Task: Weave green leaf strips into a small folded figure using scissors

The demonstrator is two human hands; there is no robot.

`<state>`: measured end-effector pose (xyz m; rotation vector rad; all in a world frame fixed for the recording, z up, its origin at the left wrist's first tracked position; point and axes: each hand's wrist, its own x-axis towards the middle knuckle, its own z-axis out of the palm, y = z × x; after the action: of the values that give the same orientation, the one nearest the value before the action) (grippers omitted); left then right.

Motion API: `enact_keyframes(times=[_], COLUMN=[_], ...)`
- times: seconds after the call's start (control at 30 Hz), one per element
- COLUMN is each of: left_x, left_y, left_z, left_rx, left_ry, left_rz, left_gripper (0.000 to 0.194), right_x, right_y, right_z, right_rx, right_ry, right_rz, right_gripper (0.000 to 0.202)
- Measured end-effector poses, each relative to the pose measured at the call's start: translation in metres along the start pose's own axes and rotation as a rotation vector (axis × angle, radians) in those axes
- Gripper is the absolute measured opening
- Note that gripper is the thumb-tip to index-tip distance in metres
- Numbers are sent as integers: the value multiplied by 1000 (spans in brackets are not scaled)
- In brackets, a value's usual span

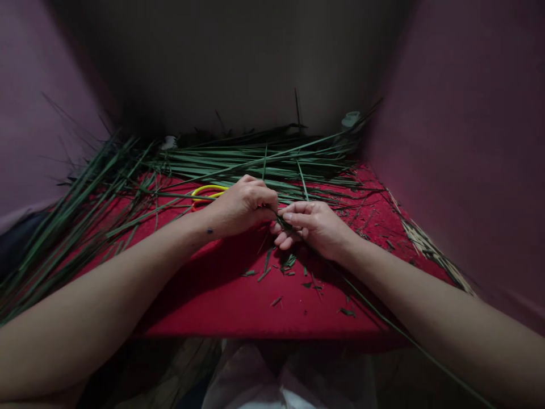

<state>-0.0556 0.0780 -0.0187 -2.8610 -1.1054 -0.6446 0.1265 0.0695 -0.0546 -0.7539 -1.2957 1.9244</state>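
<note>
My left hand (247, 205) is closed, thumb and fingers pinching the end of a small dark green bundle of leaf strips (286, 224). On the other side of that bundle, my right hand (321, 227) grips it between thumb and index finger, its other fingers curled underneath. One long green leaf strip (370, 304) trails from the bundle under my right forearm to the lower right. Two thin strips stick up behind my hands. How the strips are folded or joined is too small and dark to make out.
Long green leaves (238, 162) lie heaped across the back of the red cloth-covered table (200, 301) and down its left side. Yellow and red loop handles (208, 188) show behind my left wrist. Leaf scraps (290, 261) are scattered near my hands. Pale sticks (430, 250) line the right edge.
</note>
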Motion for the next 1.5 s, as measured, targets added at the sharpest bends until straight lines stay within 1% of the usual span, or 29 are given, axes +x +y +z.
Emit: enact_keyframes(times=[0.1,0.2,0.27,0.33,0.4,0.57,0.73,0.83,0.9,0.97,1.03,1.1,1.17,1.2,1.23,1.27,1.33,1.4,1.43,1.5], left_x=[0,0,1,1,1,1,1,0,-1,-2,-2,-2,-1,-1,-1,-1,-2,-4,-5,-6], left_y=[0,1,2,1,1,2,4,3,3,3,4,5,5,4,2,0,-6,-10,-12,-13], left_z=[-2,-5,-6,-7,-7,-7,-8,-8,-9,-9,-9,-10,-13,-16,-19,-23,-31,-37,-39,-40], left_rx=[-16,-33,-42,-53,-67,-69,-49,-30,-14,-2,3,9,52,91,135,178,242,268,269,222], left_ry=[-56,-107,-120,-126,-126,-120,-65,-41,-61,-90,-108,-111,-61,-12,58,147,325,450,485,514], left_rz=[-3,-23,-23,-13,-8,2,-37,-12,17,36,50,69,86,84,73,48,-48,-159,-207,-271], left_gripper=[12,9,9,10,11,12,11,13,16,17,18,19,16,12,12,17,24,20,17,12], right_x=[-3,-3,-3,-3,-4,-4,-5,-5,-4,-3,-2,-1,0,1,3,4,8,11,12,14], right_y=[-2,1,5,8,8,1,-2,-2,-3,-4,-6,-9,-11,-12,-13,-14,-15,-16,-17,-18], right_z=[4,9,10,11,12,13,13,13,13,13,12,12,12,12,11,10,6,3,2,1], right_rx=[-142,-340,-460,-525,-502,-307,-202,-178,-198,-271,-411,-556,-613,-602,-572,-536,-457,-366,-317,-221], right_ry=[17,80,110,123,115,107,121,111,83,59,73,115,142,151,165,188,246,285,298,312], right_rz=[6,-25,-93,-149,-144,-26,-24,8,45,60,19,-50,-96,-108,-120,-135,-152,-129,-107,-67], right_gripper=[11,24,23,17,12,11,12,13,9,2,4,7,10,11,12,13,14,16,17,19])
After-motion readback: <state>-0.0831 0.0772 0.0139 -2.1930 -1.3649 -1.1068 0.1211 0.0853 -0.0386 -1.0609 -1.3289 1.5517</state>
